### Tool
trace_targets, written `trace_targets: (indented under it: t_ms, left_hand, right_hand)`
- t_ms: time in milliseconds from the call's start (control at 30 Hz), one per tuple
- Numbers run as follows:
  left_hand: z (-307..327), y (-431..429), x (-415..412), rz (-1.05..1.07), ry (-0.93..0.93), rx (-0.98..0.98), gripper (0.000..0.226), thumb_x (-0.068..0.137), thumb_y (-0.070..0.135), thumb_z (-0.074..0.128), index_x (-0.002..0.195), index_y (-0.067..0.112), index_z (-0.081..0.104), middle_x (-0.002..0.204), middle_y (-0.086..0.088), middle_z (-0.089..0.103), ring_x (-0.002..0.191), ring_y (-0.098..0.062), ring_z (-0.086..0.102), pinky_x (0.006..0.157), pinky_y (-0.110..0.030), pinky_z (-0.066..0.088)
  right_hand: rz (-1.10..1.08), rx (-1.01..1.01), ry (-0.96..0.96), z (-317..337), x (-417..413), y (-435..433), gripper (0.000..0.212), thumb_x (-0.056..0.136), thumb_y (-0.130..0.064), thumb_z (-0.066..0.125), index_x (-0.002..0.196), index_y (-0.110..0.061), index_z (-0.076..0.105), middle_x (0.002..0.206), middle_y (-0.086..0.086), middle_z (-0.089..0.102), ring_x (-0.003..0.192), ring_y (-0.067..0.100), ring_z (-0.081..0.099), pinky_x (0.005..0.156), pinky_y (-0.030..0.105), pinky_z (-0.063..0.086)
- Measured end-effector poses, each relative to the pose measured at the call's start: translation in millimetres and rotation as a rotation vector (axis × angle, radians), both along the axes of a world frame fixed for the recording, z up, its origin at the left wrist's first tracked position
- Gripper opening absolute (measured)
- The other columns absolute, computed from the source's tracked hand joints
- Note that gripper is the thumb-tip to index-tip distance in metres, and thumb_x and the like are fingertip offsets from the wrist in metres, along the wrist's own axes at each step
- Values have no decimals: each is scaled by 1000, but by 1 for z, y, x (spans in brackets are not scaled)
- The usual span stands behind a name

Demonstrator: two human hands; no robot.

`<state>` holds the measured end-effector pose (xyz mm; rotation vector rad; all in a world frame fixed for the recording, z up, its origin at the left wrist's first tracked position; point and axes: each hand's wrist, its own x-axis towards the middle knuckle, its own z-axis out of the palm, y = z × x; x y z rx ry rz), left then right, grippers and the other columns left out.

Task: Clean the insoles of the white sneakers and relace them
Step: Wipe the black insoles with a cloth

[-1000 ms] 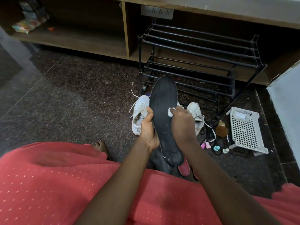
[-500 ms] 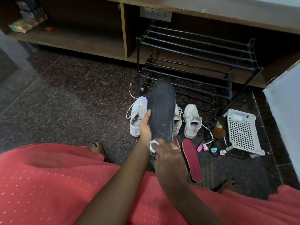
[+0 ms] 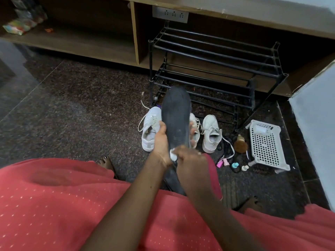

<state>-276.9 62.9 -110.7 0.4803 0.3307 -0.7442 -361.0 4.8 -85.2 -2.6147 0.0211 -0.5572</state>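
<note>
A dark grey insole [image 3: 176,116] stands nearly upright in front of me, toe end up. My left hand [image 3: 161,140] grips its left edge, fingers wrapping behind it. My right hand [image 3: 192,165] presses a small white wipe [image 3: 173,155] against the insole's lower part. Behind the insole, on the floor, lie white sneakers: one at the left [image 3: 151,127], one mostly hidden [image 3: 194,131], one at the right [image 3: 211,134]. A red insole [image 3: 213,171] lies on the floor, largely covered by my right hand.
A black metal shoe rack [image 3: 217,69] stands behind the sneakers under a wooden shelf unit [image 3: 135,31]. A white plastic basket [image 3: 265,144] lies at the right beside a brush [image 3: 240,144] and small bottles [image 3: 234,164]. A pale wall [image 3: 317,124] bounds the right. My red dress fills the foreground.
My right hand slid the wipe down the insole from its middle to its lower end. The left hand kept its hold and the insole stayed upright.
</note>
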Motion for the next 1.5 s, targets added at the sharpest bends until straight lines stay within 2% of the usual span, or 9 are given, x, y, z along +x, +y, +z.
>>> trace_targets:
  t_ms: [133,300,500,667,800,1033,1200,1367,1500]
  left_hand:
    - [0,6,1,44,22,5,90,83,77,23,118,3,60,99,-10,69,80,-20,67,71,-31,54]
    - [12,-5,-9,-8,-48,100,71,93,60,33,123,-1,54,106,-12,64,95,-23,62,101,-36,41]
    - [11,10,3,102,22,64,84,89,68,23,129,0,51,107,-11,64,90,-21,65,72,-33,53]
    - [17,-3,-11,15,-69,186,75,94,62,19,125,5,55,113,-16,66,98,-27,66,83,-37,56]
    - [19,-3,-7,38,-119,129,63,97,55,21,110,8,61,91,-13,73,80,-24,72,66,-35,60]
    - [0,14,4,164,-111,-23,81,92,65,12,117,8,63,110,-8,70,113,-32,57,94,-60,40]
    - [0,11,2,160,-127,-62,82,90,68,14,115,10,65,111,-8,69,107,-29,62,88,-60,42]
    - [7,-5,-13,55,-86,-7,79,90,66,25,99,2,70,109,-26,64,112,-34,55,109,-50,33]
    - [2,7,-3,107,-89,-58,74,90,62,26,102,5,72,107,-15,69,98,-27,66,105,-53,35]
  right_hand:
    - [126,-127,-24,-14,-16,-7,17,66,-3,63,69,-19,68,73,-4,66,58,18,60,63,22,39]
    - [-42,-44,-20,0,33,-17,26,72,-5,51,74,-13,75,74,2,71,60,22,67,55,27,52]
    - [126,-168,-84,-12,-12,-11,24,71,-5,52,79,-14,73,80,0,70,63,19,64,65,23,42]
    - [-116,-365,14,-1,51,-32,29,69,-4,40,62,-10,67,68,7,65,53,26,60,40,22,41]
    - [-133,-290,217,19,89,-35,16,75,10,56,76,2,70,72,18,64,68,36,63,49,33,46]
    - [30,-251,117,-14,-6,-25,29,52,3,71,72,-17,71,79,-2,69,58,17,60,56,19,37]
    - [-58,-87,-31,-9,-8,-14,31,56,9,68,74,-15,76,81,0,73,63,19,67,69,22,39]
    - [-30,-23,-52,13,35,0,20,69,-1,58,66,-12,75,65,5,70,57,23,66,56,26,53]
    - [82,-1,-79,9,4,0,24,58,1,61,66,-17,74,69,-4,72,53,18,65,59,22,40]
